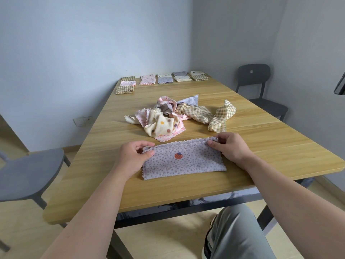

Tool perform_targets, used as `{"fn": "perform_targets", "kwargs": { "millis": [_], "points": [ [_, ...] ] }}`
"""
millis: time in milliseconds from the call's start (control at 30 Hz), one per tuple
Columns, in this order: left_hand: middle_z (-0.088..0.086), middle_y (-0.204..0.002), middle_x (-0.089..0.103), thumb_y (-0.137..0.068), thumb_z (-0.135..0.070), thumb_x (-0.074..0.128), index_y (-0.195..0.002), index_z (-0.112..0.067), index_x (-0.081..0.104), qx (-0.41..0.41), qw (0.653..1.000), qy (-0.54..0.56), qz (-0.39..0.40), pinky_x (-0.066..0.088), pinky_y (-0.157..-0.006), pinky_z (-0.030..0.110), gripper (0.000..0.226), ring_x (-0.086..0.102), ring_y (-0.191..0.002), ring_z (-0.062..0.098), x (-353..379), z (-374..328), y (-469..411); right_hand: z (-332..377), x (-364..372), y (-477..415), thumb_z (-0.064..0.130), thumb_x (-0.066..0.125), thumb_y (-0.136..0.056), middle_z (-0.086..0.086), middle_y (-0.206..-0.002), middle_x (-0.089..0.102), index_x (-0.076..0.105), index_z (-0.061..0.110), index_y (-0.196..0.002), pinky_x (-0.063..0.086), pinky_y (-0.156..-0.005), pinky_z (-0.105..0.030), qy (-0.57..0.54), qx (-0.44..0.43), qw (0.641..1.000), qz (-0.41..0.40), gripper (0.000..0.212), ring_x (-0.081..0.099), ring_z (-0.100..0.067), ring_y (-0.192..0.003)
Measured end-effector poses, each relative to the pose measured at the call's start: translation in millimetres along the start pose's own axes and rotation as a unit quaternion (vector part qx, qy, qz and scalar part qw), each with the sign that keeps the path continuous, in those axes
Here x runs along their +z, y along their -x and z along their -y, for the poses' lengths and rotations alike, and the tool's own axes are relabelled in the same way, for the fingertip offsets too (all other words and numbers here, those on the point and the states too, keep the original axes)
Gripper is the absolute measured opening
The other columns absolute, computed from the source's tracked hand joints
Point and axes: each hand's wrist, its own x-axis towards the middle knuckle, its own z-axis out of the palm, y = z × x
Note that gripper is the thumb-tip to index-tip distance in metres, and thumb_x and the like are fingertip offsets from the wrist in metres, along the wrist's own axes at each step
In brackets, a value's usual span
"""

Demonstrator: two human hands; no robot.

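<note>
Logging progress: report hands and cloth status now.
Left hand, right hand: each pinching a far corner of lilac cloth. Cloth folded flat on table. Loose cloth pile close beyond.

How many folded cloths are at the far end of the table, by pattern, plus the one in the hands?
Checked cloths: 3
Pink cloths: 2
Lilac cloths: 2
Cream dotted cloths: 3
Held strawberry cloth: 1
Total: 11

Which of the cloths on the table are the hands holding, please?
The lilac dotted cloth with the strawberry, nearest the person: the left hand and right hand pinch its far corners. The crumpled pile and the folded cloths lie untouched beyond.
</note>
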Motion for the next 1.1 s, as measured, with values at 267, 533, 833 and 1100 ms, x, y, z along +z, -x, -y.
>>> {"fn": "perform_targets", "kwargs": {
  "millis": [267, 533, 833, 1100],
  "points": [
    [-0.012, -0.103, 0.073, -0.087, -0.036, 0.078, -0.115, -0.025, 0.076, -0.006, 0.999, 0.021, -0.023, 0.052, -0.09, 0.025, 0.03, 0.066, -0.098, -0.001, 2, 6, -4, -2, 1, -2, 0.036, 0.081, -0.084, -0.007, -0.085, 0.074, 0.077, 0.022, -0.091, 0.049, -0.069, -0.029, -0.023, 0.007, 1.0, -0.012, 0.016, 0.063, -0.011, -0.073],
    [-0.01, -0.102, 0.073, -0.088, -0.035, 0.078, -0.105, -0.032, 0.075, -0.003, 0.999, 0.028, -0.035, 0.053, -0.09, 0.027, 0.018, 0.068, -0.099, 0.003, 2, 7, -4, 0, 0, 0, 0.039, 0.081, -0.084, 0.016, -0.057, 0.059, 0.075, 0.019, -0.08, 0.038, -0.05, -0.013, -0.02, 0.009, 1.0, -0.02, 0.021, 0.051, 0.002, -0.052],
    [-0.014, -0.101, 0.072, -0.085, -0.017, 0.081, -0.092, -0.037, 0.077, 0.003, 0.999, 0.027, -0.03, 0.052, -0.089, 0.029, 0.022, 0.067, -0.1, 0.001, 0, 7, -4, 1, 0, 0, 0.043, 0.082, -0.081, 0.012, -0.059, 0.059, 0.076, 0.016, -0.082, 0.039, -0.053, -0.018, -0.019, 0.01, 1.0, -0.017, 0.028, 0.051, -0.003, -0.055],
    [-0.008, -0.101, 0.074, -0.088, -0.024, 0.079, -0.104, -0.028, 0.075, -0.03, 0.998, 0.052, -0.006, 0.051, -0.083, 0.02, 0.016, 0.069, -0.096, 0.003, -5, -7, -4, 12, -6, 2, 0.038, 0.079, -0.086, 0.009, -0.064, 0.057, 0.075, 0.013, -0.085, 0.04, -0.061, -0.023, -0.036, 0.033, 0.999, 0.016, 0.025, 0.052, -0.008, -0.063]
  ]
}}
